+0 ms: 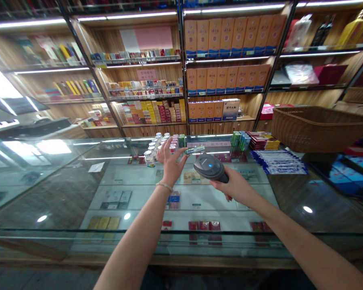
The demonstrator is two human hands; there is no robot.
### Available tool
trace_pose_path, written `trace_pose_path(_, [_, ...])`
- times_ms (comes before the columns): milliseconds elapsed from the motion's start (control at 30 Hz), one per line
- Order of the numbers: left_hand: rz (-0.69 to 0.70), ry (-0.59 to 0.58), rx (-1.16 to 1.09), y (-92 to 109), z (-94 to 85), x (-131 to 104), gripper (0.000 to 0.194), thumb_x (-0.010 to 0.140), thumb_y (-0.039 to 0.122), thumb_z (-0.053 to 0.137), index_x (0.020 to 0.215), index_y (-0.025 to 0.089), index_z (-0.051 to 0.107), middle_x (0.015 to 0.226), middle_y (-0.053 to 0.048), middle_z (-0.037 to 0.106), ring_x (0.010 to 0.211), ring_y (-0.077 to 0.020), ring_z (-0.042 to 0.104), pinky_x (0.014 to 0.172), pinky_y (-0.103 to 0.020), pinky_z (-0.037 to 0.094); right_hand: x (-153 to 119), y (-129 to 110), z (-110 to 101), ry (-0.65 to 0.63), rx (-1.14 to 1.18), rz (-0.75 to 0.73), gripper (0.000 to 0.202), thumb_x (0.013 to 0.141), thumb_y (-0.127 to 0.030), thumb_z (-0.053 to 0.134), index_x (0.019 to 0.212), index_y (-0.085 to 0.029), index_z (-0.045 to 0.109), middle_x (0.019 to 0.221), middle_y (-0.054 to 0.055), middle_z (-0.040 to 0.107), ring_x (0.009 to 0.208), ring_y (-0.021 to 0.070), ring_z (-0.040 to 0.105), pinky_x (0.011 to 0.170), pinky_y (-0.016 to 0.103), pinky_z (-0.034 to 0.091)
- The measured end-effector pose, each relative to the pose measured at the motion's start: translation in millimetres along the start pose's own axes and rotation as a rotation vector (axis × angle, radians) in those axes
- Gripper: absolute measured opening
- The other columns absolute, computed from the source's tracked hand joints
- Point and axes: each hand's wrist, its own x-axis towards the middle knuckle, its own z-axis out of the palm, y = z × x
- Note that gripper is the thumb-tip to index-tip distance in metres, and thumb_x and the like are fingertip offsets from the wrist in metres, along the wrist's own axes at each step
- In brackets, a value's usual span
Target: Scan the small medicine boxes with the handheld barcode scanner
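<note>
My left hand pinches a small green and white pack between thumb and finger, above the glass counter. White-capped bottles and pink and green packs stand just behind and beside this hand. My right hand is wrapped round the handle of a dark grey scanner with a lit blue light. The scanner's head points left, close to the green and white pack.
A wicker basket is on the right. Left of it lie blue and white sachets, red and yellow packs and upright green and blue packs. A paper slip lies left. Stocked shelves rise behind.
</note>
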Motion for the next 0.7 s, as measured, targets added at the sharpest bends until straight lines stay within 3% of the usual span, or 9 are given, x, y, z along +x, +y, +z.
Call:
trace_pose_path(233, [-0.016,-0.006,-0.003,-0.9,2.7,-0.6,0.022,0.092,0.038,0.072,0.112,0.031,0.079,0.166,-0.006,0.033,0.154,-0.0335,0.032,0.130,-0.055,0.024,1.8,6.6,1.0,0.061,-0.029,-0.017,0.020,0.080,-0.033,0.069,0.096,-0.020,0.067,0.050,-0.007,0.054,0.037,0.0114,0.050,0.037,0.021,0.039])
trace_pose_path(367, [-0.008,-0.018,-0.016,0.3,-0.6,0.3,0.024,0.093,0.043,0.070,0.112,0.030,0.078,0.167,-0.006,0.031,0.156,-0.0349,0.027,0.129,-0.060,0.023,0.5,3.6,0.2,0.049,-0.010,-0.013,0.027,0.081,-0.035,0.067,0.103,-0.020,0.067,0.053,-0.007,0.057,0.037,0.0116,0.049,0.037,0.022,0.039])
trace_pose_path(500, [0.007,-0.010,-0.013,-0.1,-1.1,0.3,0.025,0.094,0.044,0.068,0.113,0.030,0.078,0.166,-0.006,0.031,0.155,-0.0349,0.028,0.128,-0.060,0.024,0.3,1.6,-2.2,0.051,-0.054,-0.042,0.040,0.081,-0.038,0.068,0.118,-0.022,0.062,0.076,-0.001,0.072,0.041,0.0117,0.054,0.041,0.024,0.042])
trace_pose_path(600, [0.003,-0.009,-0.018,-0.3,-0.5,0.1,0.025,0.095,0.044,0.068,0.113,0.031,0.078,0.166,-0.006,0.031,0.155,-0.0350,0.028,0.128,-0.061,0.023,0.6,2.7,-4.0,0.099,-0.212,-0.120,0.046,0.082,-0.040,0.070,0.123,-0.022,0.058,0.098,0.007,0.077,0.061,0.0189,0.068,0.054,0.027,0.047])
trace_pose_path(700, [-0.010,-0.018,-0.019,0.1,-0.9,0.5,0.025,0.095,0.045,0.067,0.113,0.031,0.078,0.166,-0.006,0.032,0.155,-0.0351,0.028,0.128,-0.060,0.023,0.1,3.2,-5.4,0.134,-0.448,-0.185,0.052,0.083,-0.041,0.069,0.130,-0.022,0.055,0.105,0.010,0.079,0.088,0.0300,0.075,0.069,0.032,0.050])
